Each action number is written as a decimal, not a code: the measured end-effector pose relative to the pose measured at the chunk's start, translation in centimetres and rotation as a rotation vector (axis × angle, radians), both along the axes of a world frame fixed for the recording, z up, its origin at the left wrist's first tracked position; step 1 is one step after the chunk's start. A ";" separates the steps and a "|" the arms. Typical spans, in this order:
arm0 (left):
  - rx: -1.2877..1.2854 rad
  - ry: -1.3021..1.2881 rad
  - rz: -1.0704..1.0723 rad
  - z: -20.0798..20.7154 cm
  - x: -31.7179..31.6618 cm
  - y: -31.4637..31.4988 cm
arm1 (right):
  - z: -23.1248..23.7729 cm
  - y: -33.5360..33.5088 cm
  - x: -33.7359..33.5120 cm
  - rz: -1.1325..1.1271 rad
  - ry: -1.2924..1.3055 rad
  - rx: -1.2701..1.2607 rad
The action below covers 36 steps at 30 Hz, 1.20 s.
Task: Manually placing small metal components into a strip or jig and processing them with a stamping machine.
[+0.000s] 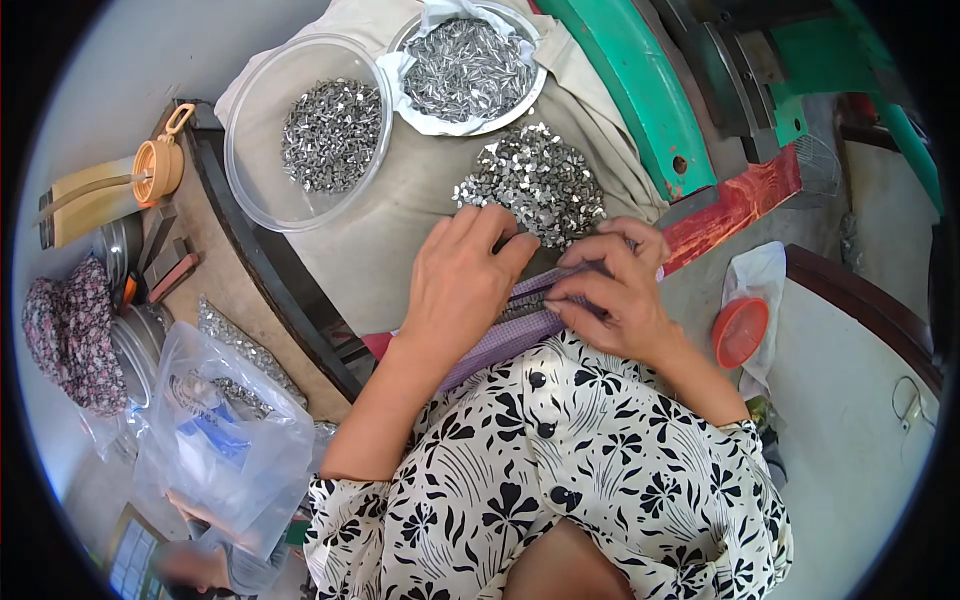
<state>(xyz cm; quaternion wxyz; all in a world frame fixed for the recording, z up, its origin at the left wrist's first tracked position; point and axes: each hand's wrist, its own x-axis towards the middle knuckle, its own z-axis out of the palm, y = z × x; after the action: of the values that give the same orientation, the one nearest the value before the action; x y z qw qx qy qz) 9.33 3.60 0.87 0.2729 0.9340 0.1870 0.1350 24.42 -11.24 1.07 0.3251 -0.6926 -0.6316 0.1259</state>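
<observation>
A heap of small shiny metal pieces (pixel 545 185) lies on the beige cloth (pixel 420 190) in front of me. My left hand (pixel 460 280) rests at the heap's near left edge, fingers curled and closed; what they hold, if anything, is hidden. To its right, my right hand (pixel 625 295) is held with bent fingers, thumb and forefinger drawn close together over a purple checked cloth (pixel 510 335). Anything between those fingertips is too small to make out. More small grey pieces show in a fold of the purple cloth, between my hands.
Behind the heap stand a clear round tub (pixel 255 150) of metal pieces and a paper-lined bowl (pixel 400 75) of slim metal parts. A green machine frame (pixel 630 80) rises at the right. Leftward are a wooden bench (pixel 240 320), a plastic bag (pixel 240 450) and an orange tape measure (pixel 158 170).
</observation>
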 end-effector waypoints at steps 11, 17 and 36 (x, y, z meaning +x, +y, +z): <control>-0.067 0.017 0.022 0.5 -0.1 0.4 | -0.8 -1.3 -0.4 -0.024 -0.193 0.035; -0.101 -0.019 0.074 0.4 -0.4 0.0 | -0.7 -1.5 -0.4 -0.051 -0.123 -0.013; -0.203 -0.116 0.086 0.1 -1.9 -4.3 | 0.5 -1.8 0.8 -0.050 -0.170 0.006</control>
<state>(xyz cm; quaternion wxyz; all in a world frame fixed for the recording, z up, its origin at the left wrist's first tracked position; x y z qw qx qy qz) 7.44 -0.70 0.99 0.3706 0.8832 0.2236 0.1806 25.23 -13.08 1.60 0.2754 -0.7154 -0.6396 0.0568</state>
